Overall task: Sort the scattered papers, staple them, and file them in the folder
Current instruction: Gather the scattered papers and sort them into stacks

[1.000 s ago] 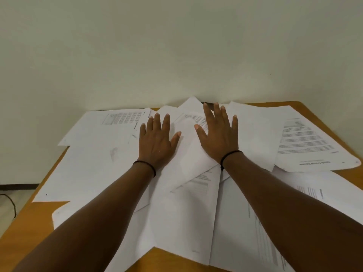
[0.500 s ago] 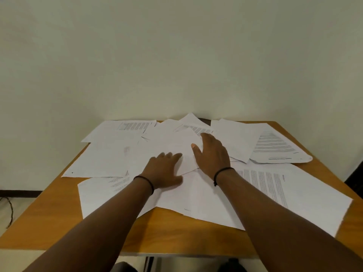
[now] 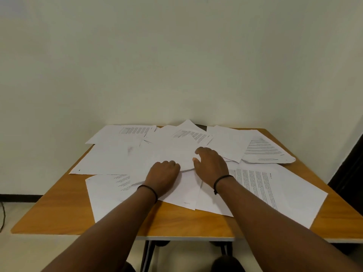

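both hands are sitting nearer the front edge of the bench (image 3: 59,216) than a second ago, when they were lying flat and spread on the far sheets; the fingers are now drawing in. going left to right: scattered papers (image 3: 110,160) are covering most of the wooden bench, overlapping one another, some blank side up and some showing print. a dark cable (image 3: 2,214) is lying on the floor at the far left. the left hand (image 3: 164,174) is resting knuckles-up on the middle sheets, its fingers curling under; whether they are gripping a sheet cannot be told. a black band (image 3: 149,190) is circling that wrist. just beside it, the right hand (image 3: 211,163) is arching over the papers, its fingers bending down onto a blank sheet and its thumb standing apart, nothing clearly gripped. a printed page (image 3: 265,150) is lying at the far right corner, and another printed sheet (image 3: 275,191) is lying nearer, right of the right forearm. no folder or stapler can be made out.
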A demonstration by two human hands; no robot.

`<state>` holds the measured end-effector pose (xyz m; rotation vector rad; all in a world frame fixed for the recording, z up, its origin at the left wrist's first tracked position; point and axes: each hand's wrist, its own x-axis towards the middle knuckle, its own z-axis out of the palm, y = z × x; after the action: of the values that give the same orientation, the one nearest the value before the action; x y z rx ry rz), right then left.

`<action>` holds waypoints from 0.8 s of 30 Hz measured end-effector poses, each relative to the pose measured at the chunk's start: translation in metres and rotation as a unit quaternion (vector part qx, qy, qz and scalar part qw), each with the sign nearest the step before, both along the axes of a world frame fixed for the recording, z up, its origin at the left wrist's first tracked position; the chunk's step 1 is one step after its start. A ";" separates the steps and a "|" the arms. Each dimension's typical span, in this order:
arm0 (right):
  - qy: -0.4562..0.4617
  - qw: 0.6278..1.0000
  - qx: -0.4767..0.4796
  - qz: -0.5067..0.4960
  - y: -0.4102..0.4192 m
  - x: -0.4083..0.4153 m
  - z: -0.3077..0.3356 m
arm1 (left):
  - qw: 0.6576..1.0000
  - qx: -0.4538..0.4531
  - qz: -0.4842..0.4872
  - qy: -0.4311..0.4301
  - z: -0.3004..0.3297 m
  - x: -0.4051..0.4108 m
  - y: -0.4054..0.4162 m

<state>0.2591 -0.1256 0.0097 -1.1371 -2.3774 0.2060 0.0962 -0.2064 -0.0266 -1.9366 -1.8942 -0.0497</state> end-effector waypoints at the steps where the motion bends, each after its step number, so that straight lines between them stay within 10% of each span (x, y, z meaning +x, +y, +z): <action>1: -0.018 0.999 0.014 0.026 -0.001 0.002 0.001 | 0.999 0.039 -0.021 0.008 0.001 -0.005 -0.002; 9: -0.053 0.992 0.108 0.042 -0.023 -0.015 0.019 | 0.951 0.285 -0.120 0.019 0.047 -0.014 -0.020; 14: 0.117 0.993 0.000 -0.002 -0.029 -0.021 0.055 | 0.889 0.414 0.032 -0.190 0.066 -0.036 -0.054; 17: 0.273 0.955 -0.113 0.037 -0.028 -0.013 0.080 | 0.793 0.432 0.133 -0.409 0.075 -0.051 -0.068; 21: 0.400 0.872 -0.267 0.089 -0.031 0.005 0.102 | 0.574 0.271 0.114 -0.764 0.096 -0.069 -0.071; 24: 0.433 0.825 -0.344 0.122 -0.033 0.013 0.099 | 0.486 0.155 0.028 -0.860 0.106 -0.072 -0.072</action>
<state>0.2719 -0.1586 0.1086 -0.7227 -1.5910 1.4289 0.0243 -0.2789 0.0791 -1.1445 -2.2459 -2.9861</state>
